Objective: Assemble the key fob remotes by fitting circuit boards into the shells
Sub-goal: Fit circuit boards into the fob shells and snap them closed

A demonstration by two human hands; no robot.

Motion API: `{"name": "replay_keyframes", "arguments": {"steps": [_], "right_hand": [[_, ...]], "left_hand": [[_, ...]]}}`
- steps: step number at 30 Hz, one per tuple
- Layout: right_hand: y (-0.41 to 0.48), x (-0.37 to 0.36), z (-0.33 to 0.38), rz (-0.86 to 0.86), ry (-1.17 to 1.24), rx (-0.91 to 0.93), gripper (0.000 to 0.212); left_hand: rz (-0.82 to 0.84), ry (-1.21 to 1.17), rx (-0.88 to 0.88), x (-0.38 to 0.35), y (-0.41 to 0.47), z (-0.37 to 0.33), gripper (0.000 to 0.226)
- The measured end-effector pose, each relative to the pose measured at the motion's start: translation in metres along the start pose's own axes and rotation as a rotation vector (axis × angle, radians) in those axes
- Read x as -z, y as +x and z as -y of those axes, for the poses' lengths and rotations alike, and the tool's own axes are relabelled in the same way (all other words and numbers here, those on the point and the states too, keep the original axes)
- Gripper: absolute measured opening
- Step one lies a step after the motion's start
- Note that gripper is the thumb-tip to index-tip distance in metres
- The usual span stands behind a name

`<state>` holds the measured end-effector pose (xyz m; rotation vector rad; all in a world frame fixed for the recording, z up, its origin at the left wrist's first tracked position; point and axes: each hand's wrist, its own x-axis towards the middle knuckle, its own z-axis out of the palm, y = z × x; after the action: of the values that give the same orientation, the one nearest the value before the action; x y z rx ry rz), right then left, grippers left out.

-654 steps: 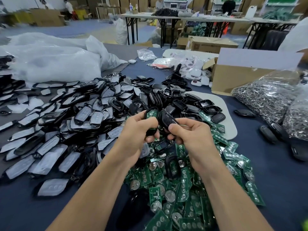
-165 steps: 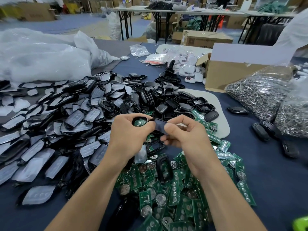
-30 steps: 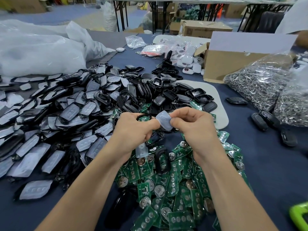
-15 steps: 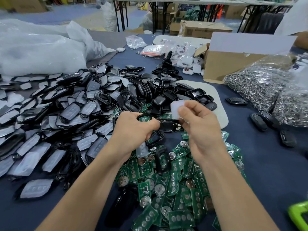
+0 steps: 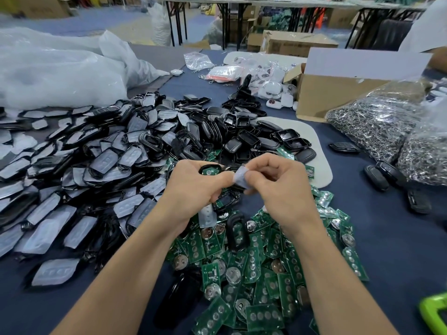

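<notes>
My left hand (image 5: 193, 189) grips a black key fob shell (image 5: 210, 169) with a green circuit board showing inside it. My right hand (image 5: 280, 187) pinches a small pale translucent pad (image 5: 240, 177) right against the shell, between both thumbs. A second translucent pad (image 5: 206, 215) sticks out below my left palm. Under my hands lies a heap of green circuit boards (image 5: 254, 262) with round battery holders. A large heap of black shells and grey translucent pads (image 5: 96, 165) spreads to the left and behind.
An open cardboard box (image 5: 338, 93) stands at the back right. Clear bags of metal rings (image 5: 387, 126) lie to the right, with a few closed black fobs (image 5: 384, 175) on the blue cloth. White plastic bags (image 5: 55, 73) fill the back left. A green object (image 5: 435, 315) shows at the bottom right corner.
My right hand had lifted the pale pad up and away from the shell; now it has come back down and holds the pad against the shell beside my left thumb.
</notes>
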<state>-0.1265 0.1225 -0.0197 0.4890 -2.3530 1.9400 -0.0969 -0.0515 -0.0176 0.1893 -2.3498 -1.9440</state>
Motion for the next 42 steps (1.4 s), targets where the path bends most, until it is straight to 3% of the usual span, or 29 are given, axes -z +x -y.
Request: {"name": "replay_keyframes", "arguments": {"steps": [5, 13, 17, 23, 28, 35, 42], "right_hand": [[0.000, 0.003, -0.002, 0.045, 0.218, -0.113, 0.032], [-0.001, -0.001, -0.001, -0.031, 0.164, -0.067, 0.010], [0.000, -0.003, 0.001, -0.099, 0.159, -0.063, 0.023], [0.004, 0.008, 0.006, -0.100, 0.462, -0.307, 0.048], [0.002, 0.009, 0.002, -0.071, 0.433, -0.329, 0.021], [0.001, 0.006, -0.001, -0.090, 0.356, -0.311, 0.024], [0.002, 0.002, -0.004, -0.137, 0.288, -0.307, 0.024]], "left_hand": [[0.000, 0.008, -0.032, -0.001, -0.002, -0.001, 0.034], [-0.136, 0.047, 0.030, -0.006, -0.002, -0.003, 0.032], [-0.200, 0.144, 0.016, -0.008, -0.002, -0.002, 0.035], [-0.196, 0.103, 0.037, -0.008, -0.001, -0.002, 0.039], [-0.199, 0.099, 0.027, -0.009, -0.002, -0.001, 0.038], [-0.210, 0.090, 0.028, -0.009, -0.001, 0.001, 0.036], [-0.095, 0.093, -0.029, -0.008, -0.003, 0.001, 0.034]]}}
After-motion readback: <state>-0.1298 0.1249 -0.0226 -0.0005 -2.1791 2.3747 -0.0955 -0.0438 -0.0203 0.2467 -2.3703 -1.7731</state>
